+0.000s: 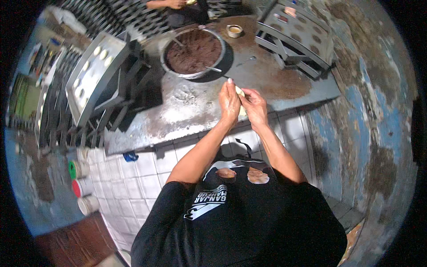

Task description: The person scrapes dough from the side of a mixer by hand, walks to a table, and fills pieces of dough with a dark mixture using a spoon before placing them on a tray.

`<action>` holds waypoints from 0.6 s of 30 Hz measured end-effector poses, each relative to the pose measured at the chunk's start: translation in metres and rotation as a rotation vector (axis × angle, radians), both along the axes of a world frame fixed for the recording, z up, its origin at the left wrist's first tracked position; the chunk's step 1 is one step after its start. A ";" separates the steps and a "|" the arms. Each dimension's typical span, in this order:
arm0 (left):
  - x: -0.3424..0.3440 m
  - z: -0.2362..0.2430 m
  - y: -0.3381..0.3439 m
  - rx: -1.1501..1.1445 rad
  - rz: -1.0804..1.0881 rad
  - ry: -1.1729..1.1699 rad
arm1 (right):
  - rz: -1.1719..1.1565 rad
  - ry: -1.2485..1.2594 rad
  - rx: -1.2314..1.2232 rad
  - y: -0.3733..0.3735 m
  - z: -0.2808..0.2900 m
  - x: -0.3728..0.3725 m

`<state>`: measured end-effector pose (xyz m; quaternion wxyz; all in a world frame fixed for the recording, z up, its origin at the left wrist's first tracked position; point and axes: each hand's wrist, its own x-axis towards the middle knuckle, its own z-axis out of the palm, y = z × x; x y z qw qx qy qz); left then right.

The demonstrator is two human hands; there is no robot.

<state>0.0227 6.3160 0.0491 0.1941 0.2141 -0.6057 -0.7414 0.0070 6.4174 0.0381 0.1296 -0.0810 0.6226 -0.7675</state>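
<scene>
Over the near edge of a worn metal table [142,127], my left hand [230,103] and my right hand [255,107] come together with curled fingers around a piece of pale dough [242,110]. The dough shows between them; much of it is hidden by my fingers. Just beyond my hands is a large metal bowl [191,53] of dark brown crumbly filling, with utensil handles sticking out of it. A loose spoon [252,58] lies on the table to the right, and a small cup [234,31] stands behind it.
Stacked trays at left hold several pale dough pieces [103,54]; a stacked tray [293,38] at right bears dark round marks and small objects. A co-worker's hand [177,4] shows at the top. Lidded buckets [81,187] stand low left on white floor tiles.
</scene>
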 end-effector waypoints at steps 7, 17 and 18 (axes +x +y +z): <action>0.048 -0.037 -0.098 0.100 0.130 -0.105 | 0.085 0.253 0.210 -0.071 0.023 0.003; 0.054 -0.072 -0.202 0.067 -0.110 -0.194 | 0.252 0.782 1.015 -0.169 -0.001 -0.119; 0.046 -0.077 -0.217 0.064 -0.124 -0.119 | 0.255 0.702 1.196 -0.173 -0.028 -0.140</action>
